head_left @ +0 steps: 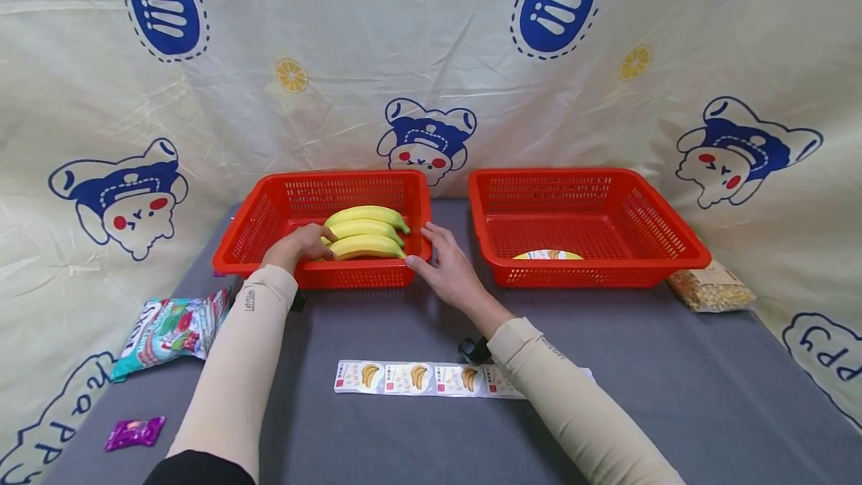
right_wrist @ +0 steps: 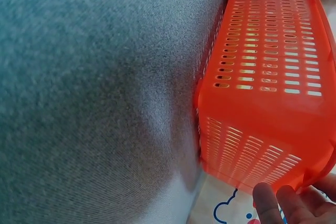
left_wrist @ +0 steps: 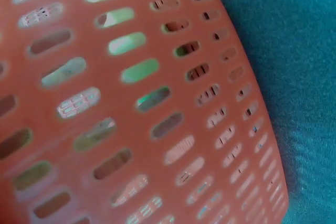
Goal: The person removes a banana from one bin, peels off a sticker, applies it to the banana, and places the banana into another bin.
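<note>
My left hand (head_left: 301, 244) reaches over the front rim of the left red basket (head_left: 263, 264), its fingertips against the left ends of the bananas (head_left: 367, 247). The yellow bananas lie side by side in the basket's right half, greenish stems to the right. At the basket's front right corner, my right hand (head_left: 450, 266) rests its thumb by the front rim and its fingers along the right side. In the right wrist view, its spread fingers (right_wrist: 266, 203) show beside the end wall. Only slotted basket wall (left_wrist: 173, 93) fills most of the left wrist view, hiding that hand.
Another red basket (head_left: 592, 272) stands to the right, with a yellow-and-white round item (head_left: 548, 254) inside. A strip of banana-picture labels (head_left: 417, 379) lies in front, partly beneath my right forearm. Around are a teal snack bag (head_left: 171, 331), a purple packet (head_left: 135, 433) and a grain bag (head_left: 714, 289).
</note>
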A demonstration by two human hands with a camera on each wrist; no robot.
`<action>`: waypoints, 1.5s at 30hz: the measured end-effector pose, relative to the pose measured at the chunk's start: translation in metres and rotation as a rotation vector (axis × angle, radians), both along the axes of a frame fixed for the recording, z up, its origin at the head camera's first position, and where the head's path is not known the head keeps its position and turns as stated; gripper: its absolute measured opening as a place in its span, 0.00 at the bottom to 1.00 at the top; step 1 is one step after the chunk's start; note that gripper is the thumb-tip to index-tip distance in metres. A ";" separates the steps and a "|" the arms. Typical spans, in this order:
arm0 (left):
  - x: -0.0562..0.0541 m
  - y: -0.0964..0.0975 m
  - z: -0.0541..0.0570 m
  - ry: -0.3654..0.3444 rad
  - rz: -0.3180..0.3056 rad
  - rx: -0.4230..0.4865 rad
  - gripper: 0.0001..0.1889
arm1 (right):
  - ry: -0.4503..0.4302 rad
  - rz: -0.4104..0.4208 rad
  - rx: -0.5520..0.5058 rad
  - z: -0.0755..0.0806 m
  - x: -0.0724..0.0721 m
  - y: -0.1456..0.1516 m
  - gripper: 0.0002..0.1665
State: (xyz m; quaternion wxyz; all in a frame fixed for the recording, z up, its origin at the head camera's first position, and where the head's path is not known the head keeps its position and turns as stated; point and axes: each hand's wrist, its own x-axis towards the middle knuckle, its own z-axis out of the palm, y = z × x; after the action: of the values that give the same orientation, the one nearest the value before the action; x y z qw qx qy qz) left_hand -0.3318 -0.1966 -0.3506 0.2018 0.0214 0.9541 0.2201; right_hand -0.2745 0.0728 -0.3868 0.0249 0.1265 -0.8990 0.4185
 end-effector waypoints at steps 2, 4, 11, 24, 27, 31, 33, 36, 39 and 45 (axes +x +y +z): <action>0.001 0.000 0.000 -0.002 -0.002 0.000 0.30 | -0.007 0.002 0.008 0.000 0.000 0.000 0.44; 0.001 0.001 0.000 0.004 0.005 0.010 0.30 | -0.011 0.004 0.015 0.000 0.000 0.001 0.44; 0.002 0.005 0.003 0.139 -0.041 -0.051 0.28 | -0.008 0.004 0.007 0.001 0.000 0.002 0.44; 0.013 0.019 0.016 0.347 0.022 -0.053 0.27 | -0.023 -0.005 0.026 0.004 0.001 0.002 0.44; 0.018 0.019 0.020 0.422 -0.005 -0.084 0.26 | -0.028 -0.003 0.034 0.005 0.001 0.001 0.44; 0.027 0.017 0.030 0.499 0.028 -0.068 0.24 | -0.030 0.004 0.039 0.006 0.002 0.001 0.44; 0.033 0.015 0.035 0.536 0.070 -0.031 0.24 | -0.029 0.006 0.040 0.007 0.002 0.001 0.44; 0.045 0.010 0.043 0.596 0.140 0.051 0.24 | -0.025 0.010 0.048 0.007 0.001 0.001 0.44; 0.060 0.006 0.048 0.669 0.204 0.170 0.24 | -0.025 0.011 0.055 0.007 0.000 0.001 0.45; 0.100 0.007 0.043 0.832 0.246 0.339 0.23 | -0.026 0.005 0.065 0.008 -0.001 0.001 0.45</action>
State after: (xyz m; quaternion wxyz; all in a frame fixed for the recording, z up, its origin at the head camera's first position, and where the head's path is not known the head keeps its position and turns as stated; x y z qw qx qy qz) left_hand -0.2313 -0.1894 -0.3071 -0.2322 0.0272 0.8999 0.3681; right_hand -0.2758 0.0740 -0.3793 0.0081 0.1242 -0.9122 0.3905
